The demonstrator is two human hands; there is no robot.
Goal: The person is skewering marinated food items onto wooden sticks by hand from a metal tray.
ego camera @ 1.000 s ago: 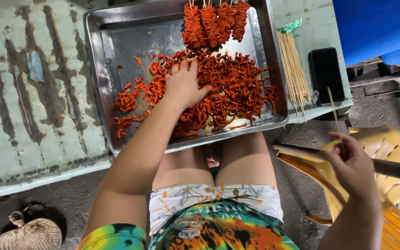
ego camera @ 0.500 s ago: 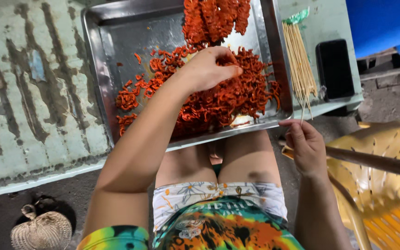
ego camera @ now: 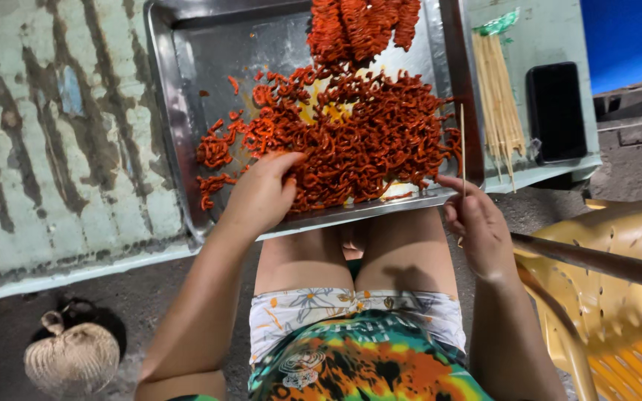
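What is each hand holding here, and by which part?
The right hand pinches a thin wooden skewer near its lower end, point up. The left hand rests on the red curly pieces in the metal tray; whether it grips any cannot be told.

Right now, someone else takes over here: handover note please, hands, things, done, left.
Left hand: fingers in the pile of red curled pieces at the near edge of the metal tray.
Right hand: shut on one bare wooden skewer, held upright at the tray's right corner.
Spare skewers lie on the table right of the tray, beside a black phone.
Done: several loaded skewers at the tray's far end.
Left: the big loose pile.
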